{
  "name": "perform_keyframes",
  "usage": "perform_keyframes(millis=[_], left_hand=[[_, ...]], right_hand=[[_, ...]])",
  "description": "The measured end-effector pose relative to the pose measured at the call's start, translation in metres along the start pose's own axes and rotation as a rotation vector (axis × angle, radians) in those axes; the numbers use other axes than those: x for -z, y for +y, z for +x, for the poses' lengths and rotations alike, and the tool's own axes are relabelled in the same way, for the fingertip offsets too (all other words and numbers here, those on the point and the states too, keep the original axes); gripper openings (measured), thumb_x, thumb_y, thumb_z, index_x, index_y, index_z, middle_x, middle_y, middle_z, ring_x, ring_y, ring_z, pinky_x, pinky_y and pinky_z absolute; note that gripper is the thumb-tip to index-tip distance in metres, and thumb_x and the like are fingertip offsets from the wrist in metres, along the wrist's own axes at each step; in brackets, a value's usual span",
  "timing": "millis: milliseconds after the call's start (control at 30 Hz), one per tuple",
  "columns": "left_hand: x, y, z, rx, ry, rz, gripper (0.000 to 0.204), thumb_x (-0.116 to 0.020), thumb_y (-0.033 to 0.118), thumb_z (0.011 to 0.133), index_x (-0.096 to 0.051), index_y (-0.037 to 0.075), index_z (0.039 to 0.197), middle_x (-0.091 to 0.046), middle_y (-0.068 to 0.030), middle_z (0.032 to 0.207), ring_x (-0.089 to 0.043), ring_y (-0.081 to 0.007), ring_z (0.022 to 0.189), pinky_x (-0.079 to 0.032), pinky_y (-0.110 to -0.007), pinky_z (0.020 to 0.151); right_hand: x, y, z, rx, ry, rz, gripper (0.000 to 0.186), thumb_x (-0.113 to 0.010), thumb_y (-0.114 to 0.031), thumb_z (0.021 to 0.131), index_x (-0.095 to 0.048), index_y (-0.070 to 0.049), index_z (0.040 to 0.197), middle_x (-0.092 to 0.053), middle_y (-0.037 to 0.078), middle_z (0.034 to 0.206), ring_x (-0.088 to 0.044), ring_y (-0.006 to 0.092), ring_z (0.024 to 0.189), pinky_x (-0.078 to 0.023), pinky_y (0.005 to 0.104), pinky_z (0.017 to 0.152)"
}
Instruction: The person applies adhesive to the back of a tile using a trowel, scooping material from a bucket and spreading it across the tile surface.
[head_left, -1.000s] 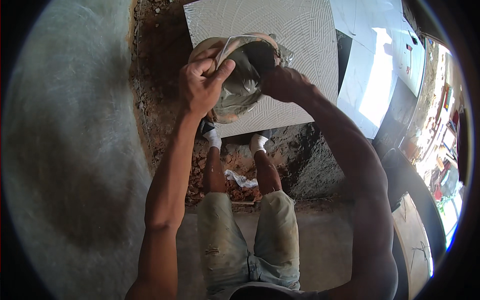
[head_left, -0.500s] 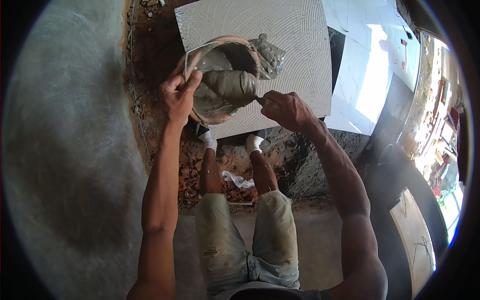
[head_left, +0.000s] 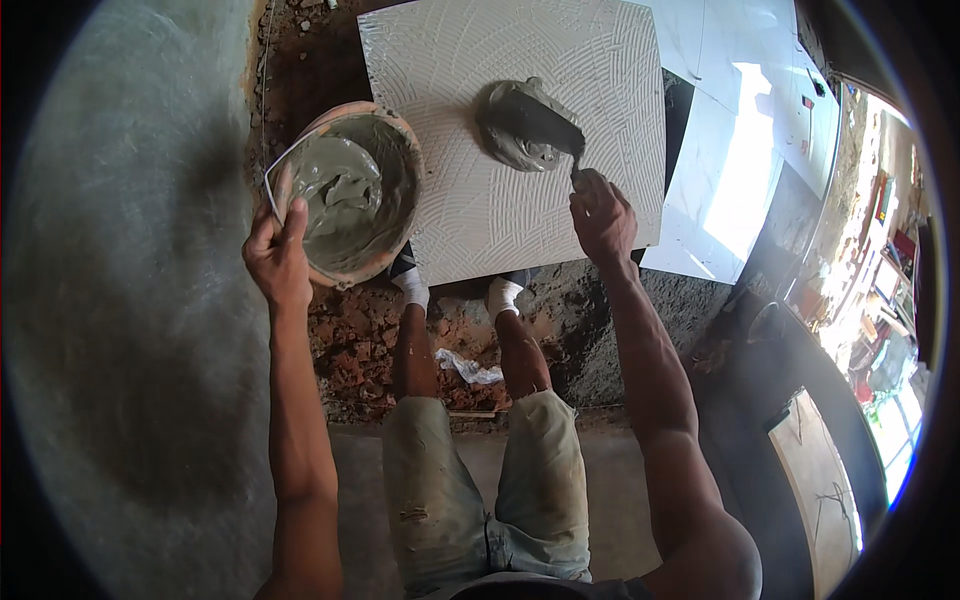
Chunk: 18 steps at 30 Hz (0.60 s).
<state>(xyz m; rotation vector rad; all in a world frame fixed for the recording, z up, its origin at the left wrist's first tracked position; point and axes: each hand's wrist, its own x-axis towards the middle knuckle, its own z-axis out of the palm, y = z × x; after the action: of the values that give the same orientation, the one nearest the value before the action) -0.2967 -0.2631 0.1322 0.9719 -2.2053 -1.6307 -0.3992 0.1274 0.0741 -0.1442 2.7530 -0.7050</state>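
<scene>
My left hand (head_left: 280,254) grips the near left rim of an orange bucket (head_left: 418,190), its thumb over the edge by the pale handle. Wet grey mortar (head_left: 345,190) lies inside the tilted bucket. In my right hand (head_left: 604,216) is the handle of a trowel (head_left: 545,122) coated in mortar, its blade lying on a mortar heap (head_left: 508,145). That heap rests on a large tile (head_left: 470,235) whose pale, ridged surface faces up. The bucket overlaps the tile's left edge.
Glossy white tiles (head_left: 715,150) lie to the right, with sunlight across them. Broken reddish soil (head_left: 350,345) and a crumpled white scrap (head_left: 468,368) are around my feet. Smooth grey concrete (head_left: 140,300) extends on the left, with a string along its edge. A pale board (head_left: 818,490) stands lower right.
My left hand has carried the bucket left and slightly nearer, off most of the tile. My right hand has moved the loaded trowel out of the bucket onto the tile, where the mortar heap is larger.
</scene>
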Motion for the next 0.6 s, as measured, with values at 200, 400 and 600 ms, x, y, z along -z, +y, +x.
perform_keyframes(millis=[200, 400, 600], left_hand=[[0.024, 0.024, -0.015, 0.166, -0.040, -0.076, 0.040, -0.063, 0.008, 0.098, -0.057, -0.007, 0.136, -0.056, -0.0123, 0.145, -0.051, -0.0166, 0.131, -0.035, -0.033, 0.114], [-0.006, 0.025, -0.019, 0.064, -0.088, -0.096, 0.040, -0.066, 0.011, 0.097, -0.061, -0.003, 0.134, -0.061, -0.0110, 0.139, -0.055, -0.0163, 0.126, -0.039, -0.031, 0.108], [-0.047, 0.038, 0.006, -0.056, -0.138, -0.008, 0.026, -0.072, 0.020, 0.094, -0.072, -0.003, 0.105, -0.071, -0.0098, 0.122, -0.065, -0.0122, 0.101, -0.050, -0.028, 0.085]], right_hand=[[0.020, -0.030, -0.017, 0.046, 0.168, 0.190, 0.030, -0.066, -0.010, 0.088, -0.055, -0.008, 0.116, -0.067, 0.018, 0.098, -0.068, 0.0398, 0.085, -0.053, 0.0499, 0.071], [-0.027, 0.025, -0.002, -0.109, -0.199, -0.007, 0.029, -0.059, -0.016, 0.090, -0.048, -0.006, 0.115, -0.066, 0.021, 0.094, -0.066, 0.0458, 0.085, -0.051, 0.0547, 0.073], [0.074, -0.048, -0.012, -0.009, -0.336, 0.108, 0.028, -0.062, -0.020, 0.091, -0.051, -0.007, 0.114, -0.068, 0.020, 0.095, -0.068, 0.0415, 0.083, -0.054, 0.0509, 0.071]])
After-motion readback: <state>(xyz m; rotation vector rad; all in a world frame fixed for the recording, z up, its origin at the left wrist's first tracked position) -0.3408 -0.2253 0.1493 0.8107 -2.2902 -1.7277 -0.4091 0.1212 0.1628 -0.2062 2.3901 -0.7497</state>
